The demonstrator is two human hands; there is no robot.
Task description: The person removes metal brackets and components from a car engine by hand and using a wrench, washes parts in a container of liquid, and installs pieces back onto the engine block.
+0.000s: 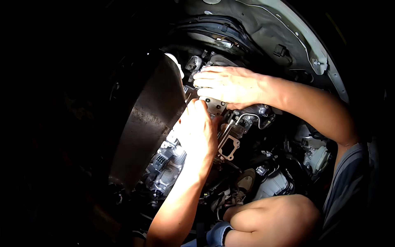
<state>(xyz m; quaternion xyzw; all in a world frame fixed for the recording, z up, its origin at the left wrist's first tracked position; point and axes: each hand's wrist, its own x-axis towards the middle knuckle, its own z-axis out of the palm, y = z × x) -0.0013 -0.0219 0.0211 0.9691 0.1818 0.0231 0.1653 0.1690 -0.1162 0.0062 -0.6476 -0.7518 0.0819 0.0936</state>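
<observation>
My right hand reaches in from the right and lies on top of an engine, its fingers stretched out over a metal part. Just below its palm shows a grey metal plate with several dark round holes. My left hand comes up from the lower edge to the plate's near left side. Its fingers are curled and the thumb is bent in; what they close on is hidden. A thin bent metal pipe and a flat gasket-like frame sit to the right of my left hand.
A large dark curved panel stands left of my hands. Ribbed metal housings lie below it. My bent knee is at the lower right, near a white box-shaped part. The body's light rim curves along the upper right.
</observation>
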